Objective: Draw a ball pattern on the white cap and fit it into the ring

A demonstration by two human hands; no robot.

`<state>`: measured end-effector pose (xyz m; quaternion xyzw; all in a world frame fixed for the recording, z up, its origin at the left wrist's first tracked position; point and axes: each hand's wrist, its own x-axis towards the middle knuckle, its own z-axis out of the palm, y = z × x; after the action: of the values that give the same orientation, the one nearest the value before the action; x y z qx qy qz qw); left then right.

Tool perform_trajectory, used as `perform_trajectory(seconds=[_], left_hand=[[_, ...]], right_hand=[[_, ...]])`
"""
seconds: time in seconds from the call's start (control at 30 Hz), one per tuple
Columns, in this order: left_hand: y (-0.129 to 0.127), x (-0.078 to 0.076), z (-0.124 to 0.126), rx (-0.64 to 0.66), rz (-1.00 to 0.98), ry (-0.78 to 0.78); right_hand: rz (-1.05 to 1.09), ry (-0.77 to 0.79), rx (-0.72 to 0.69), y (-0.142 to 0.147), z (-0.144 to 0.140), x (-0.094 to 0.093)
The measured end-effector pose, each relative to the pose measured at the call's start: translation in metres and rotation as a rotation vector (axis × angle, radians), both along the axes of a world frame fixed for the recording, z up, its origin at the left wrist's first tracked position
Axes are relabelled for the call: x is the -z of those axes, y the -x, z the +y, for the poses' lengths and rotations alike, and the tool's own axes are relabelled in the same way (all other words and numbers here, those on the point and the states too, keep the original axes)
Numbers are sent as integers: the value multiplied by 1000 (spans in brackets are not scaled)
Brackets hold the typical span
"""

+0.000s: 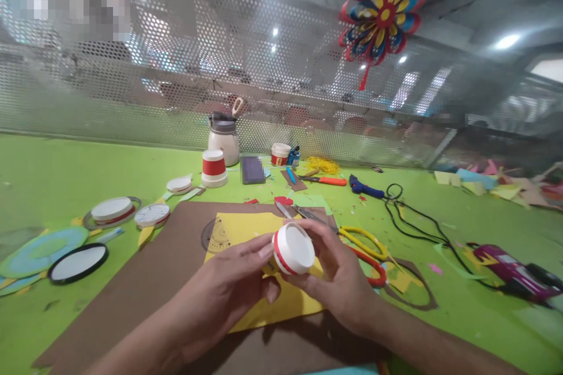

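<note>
The small white cup with a red band (293,248) is lifted clear of the table, tipped on its side so its white bottom faces the camera; held that way, the red band around its wall lies within reach of the fingertips. The left hand (229,284) pinches it from the left, thumb and fingers closed on the banded wall, while the right hand (336,272) cradles it from the right, fingers curled behind and thumb over the top, so both hands are closed on the cup. Directly beneath the grip lies a yellow sheet (250,234) on brown card (153,281). Just right of the grip rest yellow-and-red scissors (367,249), handy. Farther off to the right sits a purple glue gun (510,269); beyond the grip stands another banded cup (213,168)
</note>
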<state>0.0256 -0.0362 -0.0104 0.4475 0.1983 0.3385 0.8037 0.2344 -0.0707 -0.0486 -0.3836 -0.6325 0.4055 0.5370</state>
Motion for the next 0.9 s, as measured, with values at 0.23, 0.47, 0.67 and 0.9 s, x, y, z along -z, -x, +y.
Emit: perform_trajectory(seconds=[0.23,0.47,0.67,0.9], left_hand=[[6,-2,0,-10,35,97],[11,12,19,-190,310,63],[24,-7,44,-467,325,7],[15,-14,34,-480,316,-71]], right_hand=[[-238,-297,66,0,-11,-16],[-531,-466,203,-4,-3,-14],[-739,-284,158,1,2,-9],[-952,-74,136,13,-5,-17]])
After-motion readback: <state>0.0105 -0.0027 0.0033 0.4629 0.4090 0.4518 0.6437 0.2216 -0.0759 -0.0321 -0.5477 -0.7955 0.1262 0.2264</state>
